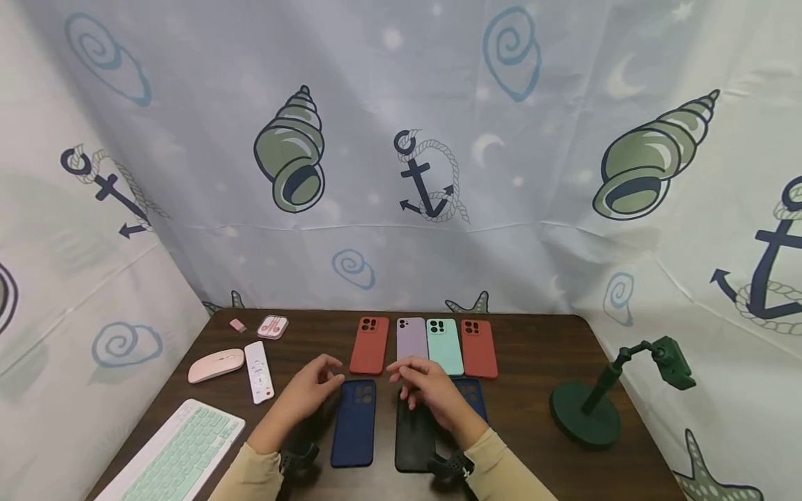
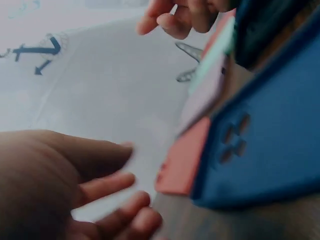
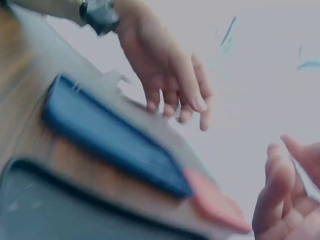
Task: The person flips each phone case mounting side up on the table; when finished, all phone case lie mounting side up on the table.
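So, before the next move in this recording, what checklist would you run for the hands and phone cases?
1. Left hand empty: ok, holding nothing.
2. Right hand empty: ok, above the black case.
3. Left blue case flat on the table: ok.
4. Right blue case fully visible in the head view: not ok, partly behind the right hand.
5. Purple case and mint case clearly spaced: not ok, hardly any gap.
6. Anything underneath the cases: cannot tell.

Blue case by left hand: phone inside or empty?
Empty: the blue case holds no phone; brown shows through its camera holes in the left wrist view.
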The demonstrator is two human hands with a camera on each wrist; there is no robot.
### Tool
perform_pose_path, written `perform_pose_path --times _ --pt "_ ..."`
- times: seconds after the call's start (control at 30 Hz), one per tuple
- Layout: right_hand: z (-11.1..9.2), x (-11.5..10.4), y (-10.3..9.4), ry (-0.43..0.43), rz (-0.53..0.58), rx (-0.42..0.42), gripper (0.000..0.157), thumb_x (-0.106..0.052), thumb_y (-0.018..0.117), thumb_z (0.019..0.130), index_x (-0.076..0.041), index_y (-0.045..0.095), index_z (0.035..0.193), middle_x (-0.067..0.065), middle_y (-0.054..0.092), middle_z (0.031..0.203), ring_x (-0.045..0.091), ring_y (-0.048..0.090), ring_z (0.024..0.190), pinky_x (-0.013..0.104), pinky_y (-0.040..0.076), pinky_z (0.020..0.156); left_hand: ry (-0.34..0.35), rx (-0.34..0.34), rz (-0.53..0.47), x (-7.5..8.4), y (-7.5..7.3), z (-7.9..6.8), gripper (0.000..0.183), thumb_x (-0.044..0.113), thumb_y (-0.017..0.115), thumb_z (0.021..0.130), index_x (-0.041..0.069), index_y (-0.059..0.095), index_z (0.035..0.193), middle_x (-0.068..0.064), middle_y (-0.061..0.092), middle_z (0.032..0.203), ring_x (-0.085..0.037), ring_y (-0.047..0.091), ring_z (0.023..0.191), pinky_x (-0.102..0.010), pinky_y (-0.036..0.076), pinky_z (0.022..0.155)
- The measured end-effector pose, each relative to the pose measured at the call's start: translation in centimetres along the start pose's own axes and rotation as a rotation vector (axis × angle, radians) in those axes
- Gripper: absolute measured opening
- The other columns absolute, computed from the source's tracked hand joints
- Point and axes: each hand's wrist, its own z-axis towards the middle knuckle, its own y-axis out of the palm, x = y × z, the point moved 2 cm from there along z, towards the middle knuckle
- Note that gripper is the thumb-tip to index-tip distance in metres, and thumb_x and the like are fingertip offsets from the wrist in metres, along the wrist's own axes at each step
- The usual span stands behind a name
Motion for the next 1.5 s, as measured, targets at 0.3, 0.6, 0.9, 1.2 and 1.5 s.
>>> perform_pose_path --times 0.3,0.6,0.9,1.2,1.5 --pt "4.3 -3.3 -0.9 0.074 -0.04 0.119 0.03 -0.028 0.053 0.107 -0.015 0.066 0.13 0.026 0.065 0.121 0.02 0.064 0.073 0.032 0.055 0.059 0.101 0.148 -0.155 3.1 -1.3 5.0 0.04 0.035 0.064 0.1 0.011 0.058 0.132 -0.01 0.063 0.126 -0.027 0.06 0.116 -0.047 0.048 0.101" --pt "8.9 -2.2 -1.4 0.095 -0.157 0.263 0.032 -0.026 0.052 0.107 -0.01 0.062 0.133 0.026 0.067 0.122 0.042 0.069 0.084 0.05 0.06 0.069 0.025 0.234 -0.219 3.2 0.5 9.8 0.04 0.025 0.065 0.1 0.006 0.055 0.133 -0.02 0.057 0.135 -0.037 0.053 0.129 -0.054 0.042 0.109" --pt "11.1 0.1 -2.1 0.14 -0.259 0.292 0.039 -0.025 0.049 0.108 0.0 0.06 0.135 0.022 0.07 0.113 0.024 0.066 0.066 0.038 0.059 0.058 0.024 0.313 -0.217 0.4 4.3 10.6 0.046 0.023 0.07 0.097 0.002 0.054 0.135 -0.022 0.052 0.133 -0.039 0.055 0.125 -0.055 0.044 0.104" --pt "11.1 1.7 -2.4 0.113 -0.276 0.265 0.038 -0.02 0.048 0.107 -0.006 0.058 0.141 0.016 0.071 0.103 0.013 0.055 0.054 0.028 0.052 0.047 0.081 0.273 -0.186 -0.7 6.1 9.7 0.054 0.018 0.071 0.095 0.003 0.05 0.142 -0.021 0.051 0.133 -0.035 0.058 0.119 -0.052 0.05 0.095" --pt "10.9 1.7 -2.3 0.092 -0.265 0.237 0.041 -0.018 0.047 0.107 -0.007 0.054 0.145 0.02 0.07 0.104 0.017 0.057 0.061 0.029 0.053 0.052 0.059 0.244 -0.141 -1.0 6.2 9.9 0.058 0.022 0.074 0.093 0.007 0.049 0.144 -0.018 0.049 0.137 -0.033 0.055 0.126 -0.053 0.047 0.103"
